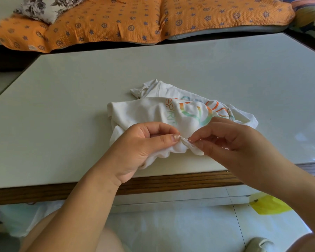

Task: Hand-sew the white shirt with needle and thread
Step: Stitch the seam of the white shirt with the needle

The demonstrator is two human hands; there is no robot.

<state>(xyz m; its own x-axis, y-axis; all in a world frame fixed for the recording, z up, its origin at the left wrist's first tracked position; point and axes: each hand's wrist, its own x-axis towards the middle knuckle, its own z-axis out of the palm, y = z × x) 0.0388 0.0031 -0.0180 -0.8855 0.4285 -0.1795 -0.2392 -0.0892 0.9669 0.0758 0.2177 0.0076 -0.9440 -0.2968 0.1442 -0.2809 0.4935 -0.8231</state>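
A white shirt (153,110) with an orange and green print lies crumpled near the front edge of the pale table (62,106). My left hand (142,142) pinches a bunched fold of the shirt's near edge between thumb and forefinger. My right hand (231,140) holds a thin needle (186,140) at its fingertips, right beside the left thumb. The needle's tip sits in the pinched fold. I cannot make out the thread.
The table has a wooden front edge (171,182). An orange patterned cushion (135,19) lies on the seat behind the table. A yellow plastic bag (269,204) lies on the tiled floor at the right, under the table's edge.
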